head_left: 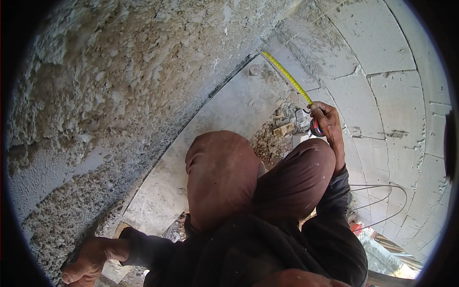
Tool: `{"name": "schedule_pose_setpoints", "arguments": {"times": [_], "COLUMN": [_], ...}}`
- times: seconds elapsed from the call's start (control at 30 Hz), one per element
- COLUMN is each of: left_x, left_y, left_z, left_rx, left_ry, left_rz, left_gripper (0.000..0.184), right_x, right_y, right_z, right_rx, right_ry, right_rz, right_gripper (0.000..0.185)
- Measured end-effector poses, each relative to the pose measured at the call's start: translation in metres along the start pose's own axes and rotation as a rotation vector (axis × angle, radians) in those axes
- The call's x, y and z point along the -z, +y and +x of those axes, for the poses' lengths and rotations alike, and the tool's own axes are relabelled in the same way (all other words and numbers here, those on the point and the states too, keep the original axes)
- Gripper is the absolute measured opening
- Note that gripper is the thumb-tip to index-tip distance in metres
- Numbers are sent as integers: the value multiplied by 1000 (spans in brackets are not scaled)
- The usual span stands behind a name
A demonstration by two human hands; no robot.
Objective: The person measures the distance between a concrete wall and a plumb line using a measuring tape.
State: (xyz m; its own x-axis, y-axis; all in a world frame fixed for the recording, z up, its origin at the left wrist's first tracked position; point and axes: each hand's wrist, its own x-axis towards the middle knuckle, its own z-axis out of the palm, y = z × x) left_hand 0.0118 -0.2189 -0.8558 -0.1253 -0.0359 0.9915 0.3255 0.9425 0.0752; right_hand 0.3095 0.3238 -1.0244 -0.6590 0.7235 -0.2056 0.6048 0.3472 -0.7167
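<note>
My right hand point(327, 119) is closed around a tape measure point(314, 127) with a dark, red and blue case, beside my raised right knee. Its yellow blade point(289, 78) runs out up and to the left, ending near the corner where the grey board meets the rough wall. Down at the lower left, my left hand point(91, 263) is beside the rough wall with nothing visible in it. Its fingers are loosely bent and partly cut off by the dark image edge; whether it touches the wall I cannot tell.
A rough plastered wall point(119, 71) rises on the left. A long grey board point(229, 103) lies along its foot, with rubble point(277, 129) beside it. Pale block masonry point(392, 100) curves up on the right. A thin cable point(405, 193) loops near my right elbow.
</note>
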Motion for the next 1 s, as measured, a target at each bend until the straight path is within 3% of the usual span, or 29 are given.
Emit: {"name": "schedule_pose_setpoints", "arguments": {"times": [1.0], "left_x": [0], "left_y": [4], "left_z": [2], "left_rx": [13], "left_ry": [-15], "left_rz": [17], "left_gripper": [70], "right_x": [2], "right_y": [0], "right_z": [0], "right_rx": [-36], "right_ry": [-24], "right_rz": [9], "right_gripper": [32]}}
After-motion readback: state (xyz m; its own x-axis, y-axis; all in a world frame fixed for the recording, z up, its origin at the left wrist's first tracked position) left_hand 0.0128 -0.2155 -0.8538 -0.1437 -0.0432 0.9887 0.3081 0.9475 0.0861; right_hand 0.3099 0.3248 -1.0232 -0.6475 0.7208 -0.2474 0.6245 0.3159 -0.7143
